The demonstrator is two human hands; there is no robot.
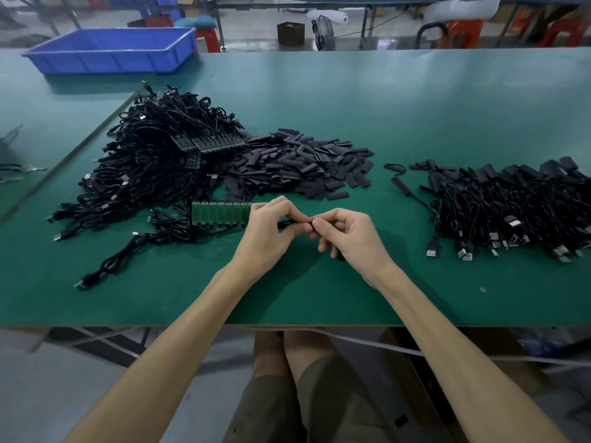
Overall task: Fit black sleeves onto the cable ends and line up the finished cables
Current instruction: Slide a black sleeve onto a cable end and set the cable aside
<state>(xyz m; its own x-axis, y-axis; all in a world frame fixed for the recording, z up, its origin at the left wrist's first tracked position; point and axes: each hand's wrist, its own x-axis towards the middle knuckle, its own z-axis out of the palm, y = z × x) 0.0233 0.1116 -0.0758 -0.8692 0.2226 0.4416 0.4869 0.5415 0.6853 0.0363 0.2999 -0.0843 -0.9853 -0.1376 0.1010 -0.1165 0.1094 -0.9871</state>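
Pinching one black sleeve (295,222) between left hand (271,225) and right hand (345,233), low over the tabletop (415,107) just on the near side of the sleeve heap (303,164); judged light, soft, easily flattened, best gripped by its edges near the open mouth.
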